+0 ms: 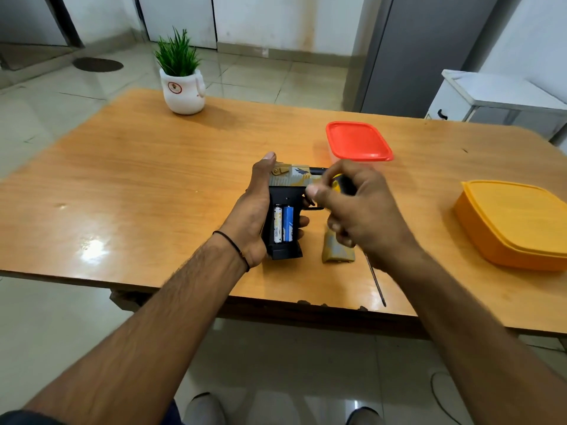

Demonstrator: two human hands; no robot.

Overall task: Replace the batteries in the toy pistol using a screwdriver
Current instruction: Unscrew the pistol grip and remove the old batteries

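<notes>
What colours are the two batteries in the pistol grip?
Head view: white cylindrical battery beside blue cylindrical battery.

Open stretch of table (pixel 122 167) left of the left hand (pixel 254 216), back to the potted plant (pixel 181 84) at the far edge. Right side crowded: loose cover (pixel 336 253) just beside the pistol (pixel 288 191), screwdriver (pixel 376 280) shaft slanting toward the near edge, red-lidded box (pixel 359 141) behind, orange box (pixel 515 222) far right. Gap of bare wood between the two boxes.

Wooden table (pixel 122 167), glossy tiled floor (pixel 46 118), white cabinet (pixel 491 96), grey door (pixel 414 56)
</notes>
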